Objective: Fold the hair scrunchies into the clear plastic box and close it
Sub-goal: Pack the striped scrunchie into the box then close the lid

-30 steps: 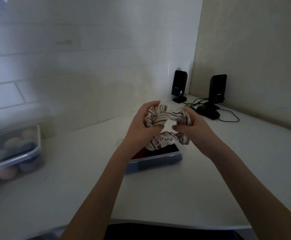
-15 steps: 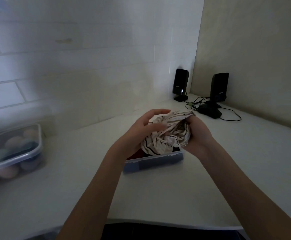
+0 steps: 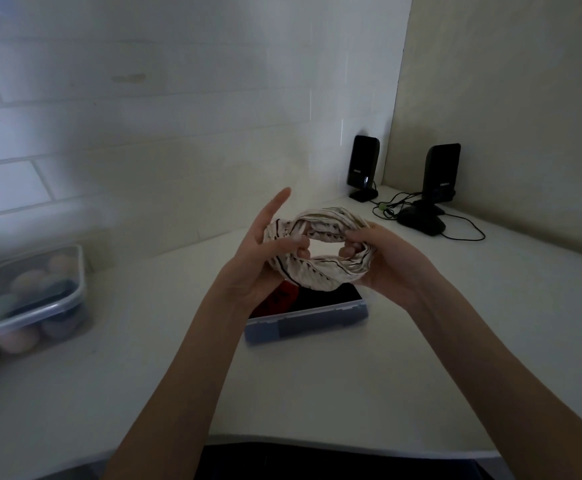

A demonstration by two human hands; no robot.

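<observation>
A cream scrunchie with dark stripes (image 3: 320, 271) is held up in the air as an open ring above the clear plastic box (image 3: 306, 325). My left hand (image 3: 258, 261) grips its left side, index finger pointing up. My right hand (image 3: 383, 261) pinches its right side. The box stands open on the white counter, with a red scrunchie (image 3: 280, 299) and a black one (image 3: 327, 296) inside; my hands hide its far part.
A lidded clear container (image 3: 29, 299) with pastel round items sits at the far left. Two black speakers (image 3: 364, 168) (image 3: 438, 178) with cables stand in the back right corner. The counter's front edge curves just below my forearms.
The striped scrunchie was bunched into a wad between both hands half a second ago; now it is spread into an open ring, with my hands pulled apart.
</observation>
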